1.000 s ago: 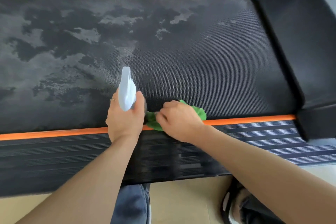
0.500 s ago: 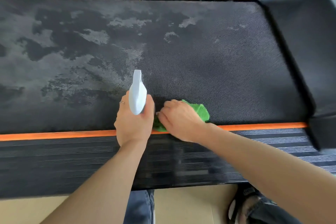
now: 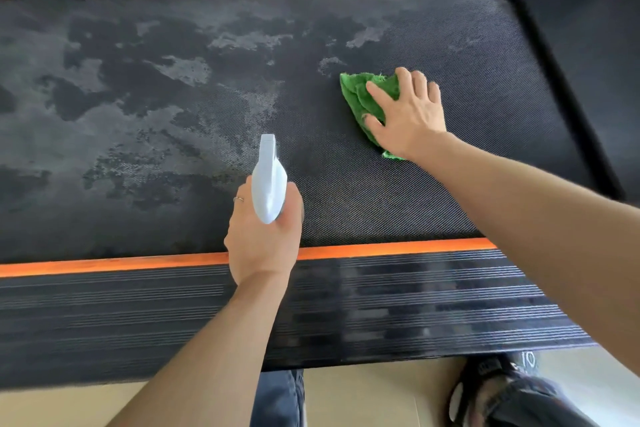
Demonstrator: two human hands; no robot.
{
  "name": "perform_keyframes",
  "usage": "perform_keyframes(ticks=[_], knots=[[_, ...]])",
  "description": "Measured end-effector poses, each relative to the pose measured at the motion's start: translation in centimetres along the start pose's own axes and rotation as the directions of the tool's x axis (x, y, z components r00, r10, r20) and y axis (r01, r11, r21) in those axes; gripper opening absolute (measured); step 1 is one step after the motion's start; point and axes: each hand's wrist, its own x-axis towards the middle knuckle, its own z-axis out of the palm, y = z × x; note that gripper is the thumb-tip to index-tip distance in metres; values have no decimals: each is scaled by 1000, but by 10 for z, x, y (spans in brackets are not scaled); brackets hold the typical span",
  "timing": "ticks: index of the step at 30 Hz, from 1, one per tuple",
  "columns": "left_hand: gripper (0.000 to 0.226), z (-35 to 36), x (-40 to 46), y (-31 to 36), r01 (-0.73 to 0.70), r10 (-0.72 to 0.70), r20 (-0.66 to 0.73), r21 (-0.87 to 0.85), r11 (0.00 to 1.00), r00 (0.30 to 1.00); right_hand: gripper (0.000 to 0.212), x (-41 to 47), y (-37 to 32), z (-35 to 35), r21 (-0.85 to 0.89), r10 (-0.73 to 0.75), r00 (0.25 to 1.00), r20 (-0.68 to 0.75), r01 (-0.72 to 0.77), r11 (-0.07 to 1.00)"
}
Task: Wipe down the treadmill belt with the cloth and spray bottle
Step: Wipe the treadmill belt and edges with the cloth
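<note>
The black treadmill belt [image 3: 398, 204] fills the view, with pale dusty patches across its left and middle. My left hand [image 3: 263, 236] grips a white spray bottle [image 3: 267, 180] upright near the belt's near edge, nozzle pointing away from me. My right hand [image 3: 405, 111] lies flat with straight fingers on a crumpled green cloth [image 3: 356, 97], pressing it onto the belt to the right of centre. Part of the cloth is hidden under my palm.
Orange stripes [image 3: 398, 248] and ribbed black side rails [image 3: 381, 305] run along both long edges of the belt. A black motor cover [image 3: 581, 45] rises at the right end. My knee in dark trousers [image 3: 277, 399] and a sandalled foot [image 3: 491, 388] are on the floor below.
My right hand has pushed the cloth from the near edge beside the bottle out across the belt, away from me and to the right, and its fingers have flattened. The left hand still holds the bottle.
</note>
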Motion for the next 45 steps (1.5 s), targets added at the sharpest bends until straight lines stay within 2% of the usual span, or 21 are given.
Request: perform_keyframes(ticks=[4,6,9,11,15,18,20,22,23,25,26,27,30,33,36,39,41,43,44,45], knots=[[43,1,2,0,4,-4,2,7,1000,1000,48,9,-2,11,100,-51,994,-99,61,993],[43,2,3,0,1,-1,-4,7,1000,1000,43,15,-1,14,172,-84,992,-92,99,980],[45,2,2,-1,-3,3,-10,6,1000,1000,36,13,-8,17,310,-14,997,-80,38,950],[46,2,2,0,-4,4,-11,6,1000,1000,31,-11,-26,17,332,-38,993,-108,72,941],[45,1,1,2,-7,7,-10,27,1000,1000,33,-100,-62,11,462,-300,950,-90,307,832],[47,0,0,4,-6,6,3,37,999,1000,31,-137,-55,-2,603,-483,874,44,362,711],[46,0,0,3,-1,1,4,30,1000,1000,30,-126,-43,-11,638,-537,840,83,369,676],[44,0,0,3,4,-4,3,21,1000,1000,31,-92,-32,-13,582,-440,898,-28,372,723],[44,0,0,2,8,-8,-1,17,1000,1000,32,-68,-25,-12,550,-305,946,-105,311,775],[44,1,1,1,8,-8,-6,19,1000,1000,29,-25,-14,-7,560,24,987,-160,71,825],[45,1,0,1,4,-4,-6,18,1000,1000,27,-12,-13,-3,560,122,983,-138,-24,828],[45,1,0,1,-2,2,-6,17,1000,1000,27,-6,-18,5,529,155,982,-108,-75,845],[47,1,1,0,-9,10,-10,15,1000,1000,30,-20,-46,24,380,150,985,-88,-106,919],[46,2,1,1,-3,3,-11,15,1000,1000,31,-47,-75,19,430,78,993,-92,-31,902],[46,0,0,2,-6,7,-12,17,1000,1000,28,-109,-94,9,509,-150,985,-83,171,843],[48,-1,0,1,-29,29,-5,9,1000,1000,33,-150,-82,-3,626,-319,948,-15,257,736],[47,-1,0,1,-28,28,2,10,1000,1000,38,-146,-73,-11,574,-404,914,37,312,757],[41,0,-1,1,-8,8,2,-2,1000,1000,44,-125,-58,-15,449,-388,919,74,317,836],[38,0,0,1,1,-1,2,-13,1000,1000,47,-108,-48,-16,396,-306,951,42,266,879],[37,0,0,2,4,-4,5,-24,1000,1000,48,-89,-35,-16,374,-158,987,8,143,916]])
